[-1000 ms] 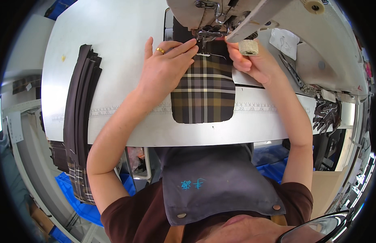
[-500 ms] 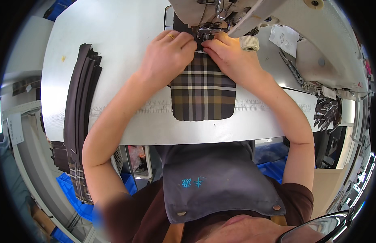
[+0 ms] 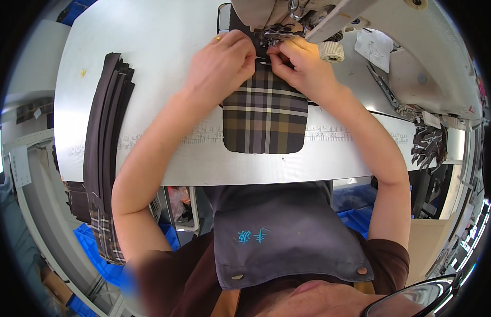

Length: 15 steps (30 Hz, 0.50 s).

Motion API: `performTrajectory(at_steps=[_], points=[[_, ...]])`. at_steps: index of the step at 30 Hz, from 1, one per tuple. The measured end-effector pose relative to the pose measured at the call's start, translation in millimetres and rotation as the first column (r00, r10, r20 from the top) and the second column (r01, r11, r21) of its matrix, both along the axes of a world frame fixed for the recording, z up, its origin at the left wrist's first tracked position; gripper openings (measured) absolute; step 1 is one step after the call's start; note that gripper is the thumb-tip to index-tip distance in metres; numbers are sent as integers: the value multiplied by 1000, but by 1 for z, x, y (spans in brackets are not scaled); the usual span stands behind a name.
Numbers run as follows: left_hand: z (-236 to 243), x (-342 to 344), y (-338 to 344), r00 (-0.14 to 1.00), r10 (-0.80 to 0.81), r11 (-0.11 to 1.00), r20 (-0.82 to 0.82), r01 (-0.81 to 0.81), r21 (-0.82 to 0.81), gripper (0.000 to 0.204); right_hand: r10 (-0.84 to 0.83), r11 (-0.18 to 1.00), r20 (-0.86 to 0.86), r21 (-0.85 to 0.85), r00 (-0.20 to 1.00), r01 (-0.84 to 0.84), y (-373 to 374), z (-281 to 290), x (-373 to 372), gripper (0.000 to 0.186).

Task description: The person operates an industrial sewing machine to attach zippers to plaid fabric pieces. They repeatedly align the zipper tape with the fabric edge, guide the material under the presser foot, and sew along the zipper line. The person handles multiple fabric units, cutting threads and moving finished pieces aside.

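Observation:
A plaid fabric panel (image 3: 264, 121) with rounded lower corners lies under the sewing machine (image 3: 409, 47), joined at or overlapped by dark fabric (image 3: 240, 18) at its top. My left hand (image 3: 221, 66) has its fingers curled on the fabric at the left of the presser foot (image 3: 274, 36). My right hand (image 3: 303, 66) pinches at the fabric just right of and below the foot, thumb and finger near a short pale strip at the panel's top edge. The fingertips of both hands are partly hidden.
A bundle of long dark strips (image 3: 105, 137) hangs over the white table's (image 3: 171, 37) left edge. At right lie metal snips (image 3: 383, 87), a white paper piece (image 3: 372, 50) and a pile of dark pieces with metal parts (image 3: 428, 145). Blue bins (image 3: 97, 248) stand below.
My right hand has moved left from beside the machine to the panel's top edge. My left fingers have gone from stretched to curled and moved up. The panel has shifted slightly away from me.

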<state>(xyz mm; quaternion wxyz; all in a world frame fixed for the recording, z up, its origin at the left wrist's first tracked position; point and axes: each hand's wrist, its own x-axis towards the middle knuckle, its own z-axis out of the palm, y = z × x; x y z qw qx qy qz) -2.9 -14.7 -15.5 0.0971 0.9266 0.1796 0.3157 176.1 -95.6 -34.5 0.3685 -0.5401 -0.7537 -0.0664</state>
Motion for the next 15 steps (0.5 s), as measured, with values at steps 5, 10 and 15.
performTrajectory(at_steps=[5,10,15], points=[[1,-3,6,996,27,887,80,13,-461,9,22,972,-255,-220,967,-80,-4,0,8,9],[2,-1,11,991,29,833,129,47,-552,8,42,904,-209,-409,977,-126,-6,20,5,10],[1,-3,7,994,-5,902,106,50,-429,8,24,602,-65,-796,998,-66,-23,74,10,22]])
